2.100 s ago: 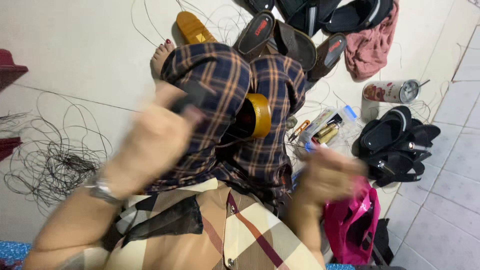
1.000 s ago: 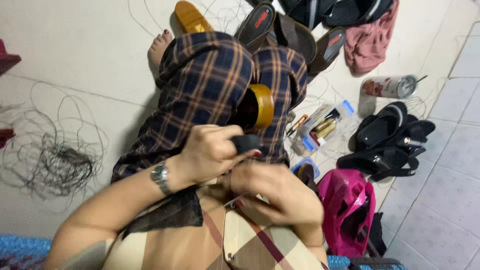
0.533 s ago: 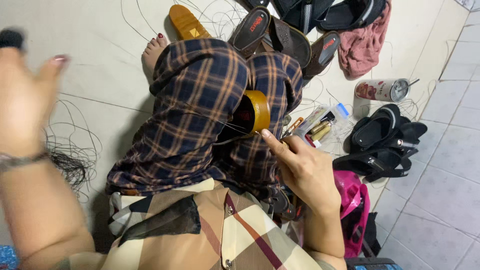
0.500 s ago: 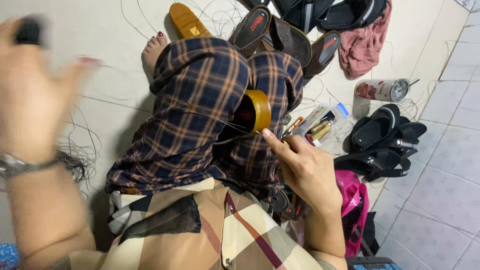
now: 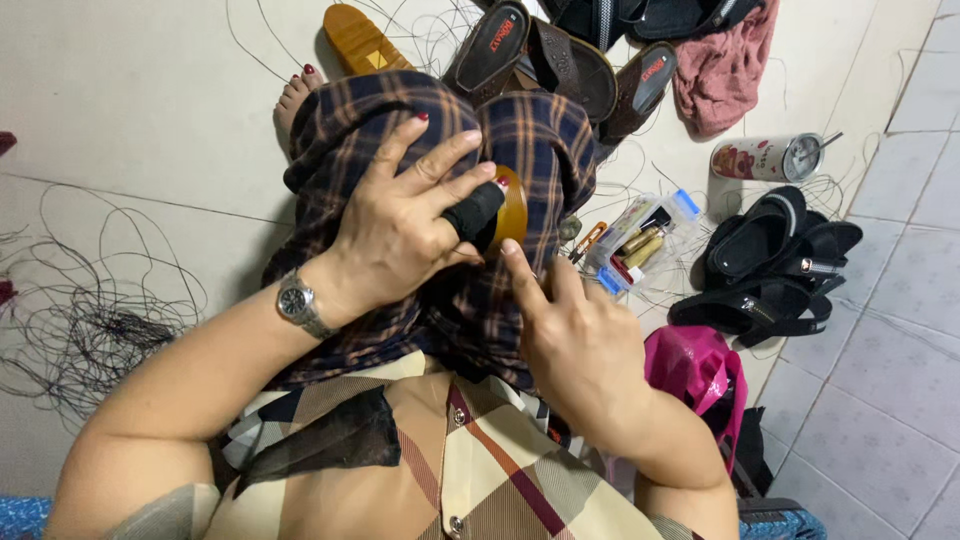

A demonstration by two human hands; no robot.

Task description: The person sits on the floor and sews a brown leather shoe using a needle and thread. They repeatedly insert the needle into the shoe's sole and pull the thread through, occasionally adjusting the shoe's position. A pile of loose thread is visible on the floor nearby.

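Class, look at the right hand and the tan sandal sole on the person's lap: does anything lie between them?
Nothing visible does. The right hand points its forefinger just below the tan sandal sole, which the left hand grips from the other side.

The sole is largely covered by the left hand. The black sandals are cut off by the top edge.

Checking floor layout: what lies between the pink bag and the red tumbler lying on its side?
In the head view, black sandals lie on the tiles between the pink bag and the tumbler; a clear plastic box of small items sits just left of that line.
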